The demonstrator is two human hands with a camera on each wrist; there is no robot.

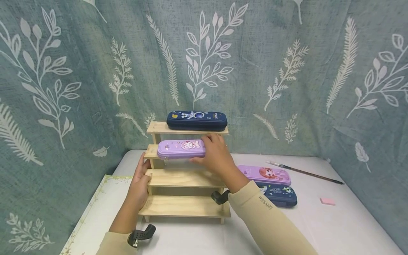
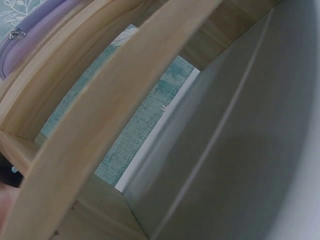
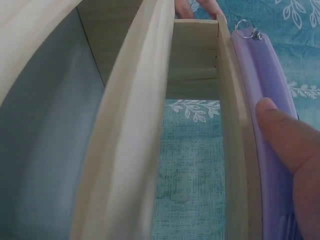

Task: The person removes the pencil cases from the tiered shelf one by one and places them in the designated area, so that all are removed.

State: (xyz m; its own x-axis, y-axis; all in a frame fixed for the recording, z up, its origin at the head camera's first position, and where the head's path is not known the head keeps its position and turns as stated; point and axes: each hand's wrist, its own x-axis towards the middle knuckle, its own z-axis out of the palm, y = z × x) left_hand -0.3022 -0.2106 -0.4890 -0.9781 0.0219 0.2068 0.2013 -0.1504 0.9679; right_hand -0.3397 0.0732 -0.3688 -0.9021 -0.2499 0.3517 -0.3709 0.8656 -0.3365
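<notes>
My right hand (image 1: pixel 218 154) grips the right end of a light purple pencil case (image 1: pixel 181 149) with a bunny picture, which lies along the second tier from the top of a wooden step shelf (image 1: pixel 186 178). In the right wrist view its thumb presses the side of the purple case (image 3: pixel 250 75), whose zipper pull hangs at the far end. My left hand (image 1: pixel 139 186) holds the left side of the shelf, fingers at its side panel. A navy pencil case (image 1: pixel 197 120) with an astronaut sits on the top tier.
Right of the shelf, a purple pencil case (image 1: pixel 266 174) with a girl picture lies beside a navy pencil case (image 1: pixel 278 194). A paintbrush (image 1: pixel 306 171) and a pink eraser (image 1: pixel 327 201) lie farther right on the white table (image 1: pixel 322 230). A patterned curtain (image 1: pixel 255 71) hangs behind.
</notes>
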